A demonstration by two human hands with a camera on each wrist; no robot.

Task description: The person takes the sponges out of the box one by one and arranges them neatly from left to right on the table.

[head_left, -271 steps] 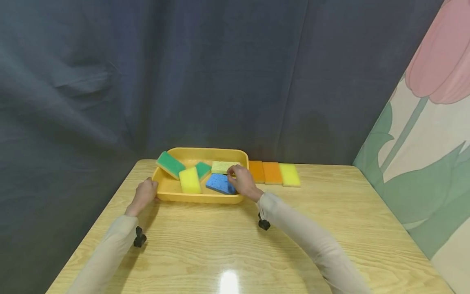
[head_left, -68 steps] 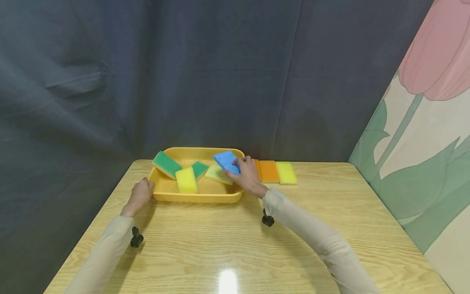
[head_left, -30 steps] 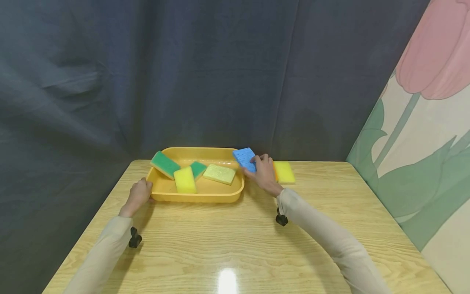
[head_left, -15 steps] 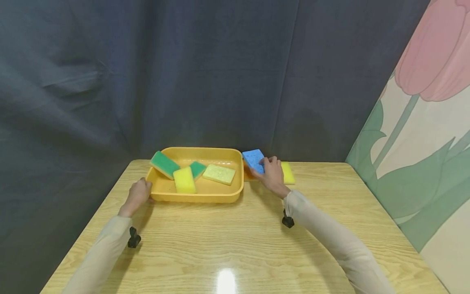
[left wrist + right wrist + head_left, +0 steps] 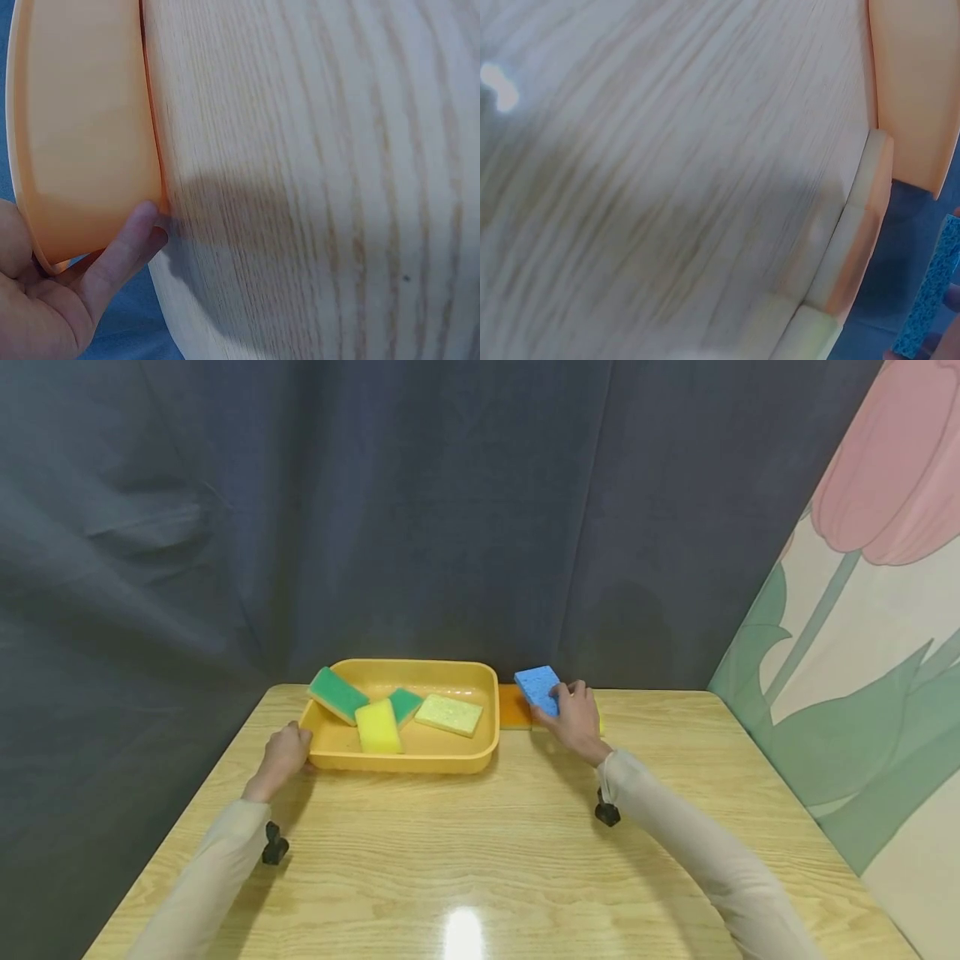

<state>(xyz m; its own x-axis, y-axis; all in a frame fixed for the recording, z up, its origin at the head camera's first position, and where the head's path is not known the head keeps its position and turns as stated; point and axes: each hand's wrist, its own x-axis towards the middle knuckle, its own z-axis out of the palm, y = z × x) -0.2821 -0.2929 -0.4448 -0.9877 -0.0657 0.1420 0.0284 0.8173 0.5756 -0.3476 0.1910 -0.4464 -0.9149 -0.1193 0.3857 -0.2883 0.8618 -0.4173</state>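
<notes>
My left hand (image 5: 283,762) grips the left end of a yellow plastic tub (image 5: 405,762); the left wrist view has the fingers (image 5: 120,251) at the outer wall, under the rim. To the right of the tub, my right hand (image 5: 576,722) pinches a blue sponge (image 5: 537,685) by its near right part. The sponge is tilted and raised over the row of sponges on the table. In the right wrist view only a strip of the blue sponge (image 5: 928,296) and some fingertips show. Hand and sponge hide much of the row.
Inside the tub lie a green scouring sponge (image 5: 337,696) leaning on the rim, a yellow one (image 5: 378,727), another green one (image 5: 405,703) and a pale yellow one (image 5: 450,715). An orange sponge (image 5: 514,707) lies beside the tub. A dark curtain (image 5: 450,527) hangs behind the table (image 5: 420,843).
The right hand has taken the blue sponge out of the tub and carried it rightward past the rim, over the orange sponges. The left hand has stayed on the tub's end.
</notes>
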